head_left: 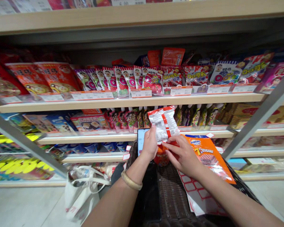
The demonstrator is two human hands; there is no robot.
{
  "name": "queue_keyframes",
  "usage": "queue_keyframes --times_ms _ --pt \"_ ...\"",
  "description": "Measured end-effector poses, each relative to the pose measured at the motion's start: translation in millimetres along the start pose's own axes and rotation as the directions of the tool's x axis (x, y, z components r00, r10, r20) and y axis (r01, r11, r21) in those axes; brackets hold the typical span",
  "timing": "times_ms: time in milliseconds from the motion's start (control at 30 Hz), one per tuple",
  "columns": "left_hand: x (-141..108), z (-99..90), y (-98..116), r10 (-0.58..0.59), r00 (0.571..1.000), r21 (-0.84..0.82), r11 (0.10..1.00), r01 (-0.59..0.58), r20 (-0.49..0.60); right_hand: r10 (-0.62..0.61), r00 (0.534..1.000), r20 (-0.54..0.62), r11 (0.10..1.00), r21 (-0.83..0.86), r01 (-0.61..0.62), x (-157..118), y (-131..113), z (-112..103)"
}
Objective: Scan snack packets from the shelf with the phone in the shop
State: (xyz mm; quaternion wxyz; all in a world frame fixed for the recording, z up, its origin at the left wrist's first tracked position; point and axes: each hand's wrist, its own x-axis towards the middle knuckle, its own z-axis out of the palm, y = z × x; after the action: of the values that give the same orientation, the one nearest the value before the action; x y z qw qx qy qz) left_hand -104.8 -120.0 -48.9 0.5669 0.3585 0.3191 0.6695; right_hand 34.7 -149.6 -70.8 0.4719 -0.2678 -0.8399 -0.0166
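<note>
A small white and red candy bag [164, 123], its printed back turned up, is held above a dark woven basket [171, 192]. My left hand [150, 143] grips the bag's left edge, thumb on top. At its lower right corner, my right hand [183, 154] pinches the bag between thumb and finger, the other fingers loosely curled. Behind my left hand a phone [141, 138] with a lit screen partly shows. In the basket lie an orange Ovaltine packet [209, 156], a red-lidded container [161, 156] partly hidden by my right hand, and a white bag with a red pattern [198, 195].
A shelf [130, 101] carries rows of candy bags [151, 78] and orange pouches [58, 77] with price tags. Lower shelves hold boxes [90, 121] and more pouches. A white tote bag [81, 192] stands on the floor at the left. Slanted metal posts [257, 113] flank the shelves.
</note>
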Motion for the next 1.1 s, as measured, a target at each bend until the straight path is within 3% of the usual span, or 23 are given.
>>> queue_keyframes --times_ms 267,800,1100 --pt "-0.6 -0.8 -2.1 0.049 0.998 0.077 0.996 -0.052 0.044 0.015 0.998 0.053 1.000 -0.017 -0.014 -1.1 1.5 -0.6" --pt "6.8 -21.1 -19.9 0.144 0.976 0.286 0.940 -0.186 0.162 0.063 0.992 0.106 0.994 -0.097 -0.053 -2.6 4.2 1.4" --pt "5.7 -18.6 -17.3 0.126 0.973 0.258 0.950 -0.174 0.192 0.051 0.995 0.090 0.995 -0.088 -0.043 -1.5 3.6 0.3"
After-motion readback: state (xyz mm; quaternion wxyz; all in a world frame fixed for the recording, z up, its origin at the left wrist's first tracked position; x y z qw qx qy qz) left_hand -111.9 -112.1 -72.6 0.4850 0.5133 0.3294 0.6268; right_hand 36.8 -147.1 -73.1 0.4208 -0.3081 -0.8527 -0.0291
